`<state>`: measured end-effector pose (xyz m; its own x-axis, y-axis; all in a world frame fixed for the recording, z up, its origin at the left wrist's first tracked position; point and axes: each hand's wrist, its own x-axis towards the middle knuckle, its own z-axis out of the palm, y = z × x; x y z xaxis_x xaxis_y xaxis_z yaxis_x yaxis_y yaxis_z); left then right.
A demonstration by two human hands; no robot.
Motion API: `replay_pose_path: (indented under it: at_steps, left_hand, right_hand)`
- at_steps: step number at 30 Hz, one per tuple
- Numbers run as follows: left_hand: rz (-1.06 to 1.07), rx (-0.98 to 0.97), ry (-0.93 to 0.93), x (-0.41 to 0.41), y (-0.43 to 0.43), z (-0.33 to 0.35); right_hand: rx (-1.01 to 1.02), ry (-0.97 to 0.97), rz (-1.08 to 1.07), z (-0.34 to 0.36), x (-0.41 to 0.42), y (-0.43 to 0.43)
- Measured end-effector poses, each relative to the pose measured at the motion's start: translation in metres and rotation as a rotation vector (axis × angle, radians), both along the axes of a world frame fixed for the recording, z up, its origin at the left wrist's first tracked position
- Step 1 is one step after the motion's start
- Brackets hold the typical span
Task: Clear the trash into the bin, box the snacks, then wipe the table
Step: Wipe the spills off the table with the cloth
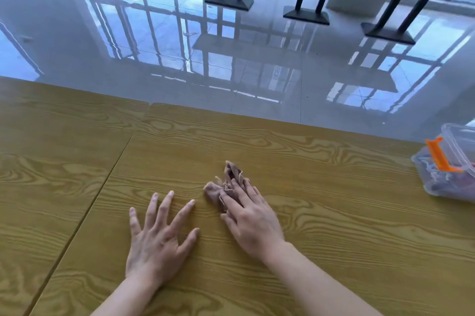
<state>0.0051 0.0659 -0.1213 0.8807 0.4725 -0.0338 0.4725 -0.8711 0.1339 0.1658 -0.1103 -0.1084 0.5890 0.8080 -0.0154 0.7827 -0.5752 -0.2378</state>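
Note:
A crumpled brown-pink cloth [230, 182] lies on the wooden table [334, 200] near its middle. My right hand [250, 218] presses down on the cloth, fingers spread over its near part, and the far end of the cloth sticks out beyond the fingertips. My left hand [158, 236] rests flat on the table just left of it, fingers apart, holding nothing. A clear plastic box [452, 164] with an orange latch stands at the right edge of the table, with dark wrapped snacks showing through its wall.
A seam [84, 213] runs diagonally across the table to the left of my hands. Beyond the far table edge lies a glossy tiled floor [257, 58] with black table legs and base plates [228, 0] further back.

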Motion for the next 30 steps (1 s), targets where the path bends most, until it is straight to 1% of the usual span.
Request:
replay_pose_path:
  at_steps: [1, 2, 3, 5, 7, 8, 10, 13, 16, 19, 21, 23, 25, 27, 30]
  left_hand:
    - [-0.002, -0.008, -0.005, 0.000, 0.000, 0.002]
    - [-0.005, -0.018, -0.007, 0.000, 0.000, 0.003]
    - [-0.006, -0.026, -0.006, 0.000, 0.000, 0.004]
    - [-0.007, -0.037, 0.000, 0.000, -0.001, 0.005]
    - [-0.007, -0.055, 0.010, 0.000, 0.000, 0.004]
    - [-0.010, -0.056, 0.015, 0.000, -0.001, 0.003]
    - [-0.014, -0.064, 0.009, 0.000, 0.000, 0.003]
    - [-0.007, -0.101, -0.033, 0.000, 0.001, 0.002]
    - [0.023, -0.181, -0.155, -0.002, 0.003, 0.002]
    - [0.057, -0.277, -0.301, -0.003, 0.007, 0.004]
    - [0.096, -0.342, -0.358, -0.003, 0.008, 0.007]
    - [0.156, -0.399, -0.397, -0.001, 0.012, 0.011]
    - [0.165, -0.390, -0.391, 0.001, 0.020, 0.016]
    - [0.120, -0.331, -0.358, 0.002, 0.033, 0.019]
    - [-0.037, -0.255, -0.273, 0.006, 0.050, 0.020]
  right_hand:
    - [0.002, -0.020, 0.033, -0.001, 0.000, -0.017]
    - [0.003, -0.041, 0.017, -0.001, 0.004, -0.035]
    - [0.004, -0.061, -0.043, 0.000, 0.011, -0.051]
    - [-0.013, -0.041, -0.250, 0.003, 0.028, -0.070]
    - [-0.005, -0.020, -0.451, 0.004, 0.032, -0.066]
    - [0.000, -0.019, -0.512, 0.004, 0.028, -0.060]
    - [0.001, -0.028, -0.557, 0.004, 0.013, -0.045]
    - [0.032, -0.053, -0.481, 0.002, -0.013, -0.025]
    - [0.064, -0.055, -0.326, 0.000, -0.023, -0.003]
    - [0.098, -0.060, -0.079, -0.002, -0.021, 0.023]
    - [0.096, -0.061, 0.111, -0.003, -0.014, 0.042]
    - [0.056, -0.026, 0.279, 0.003, -0.002, 0.065]
    - [-0.018, -0.012, 0.399, 0.013, 0.009, 0.080]
    - [-0.013, 0.006, 0.415, 0.019, 0.013, 0.078]
    - [0.180, 0.065, 0.182, 0.019, 0.004, 0.041]
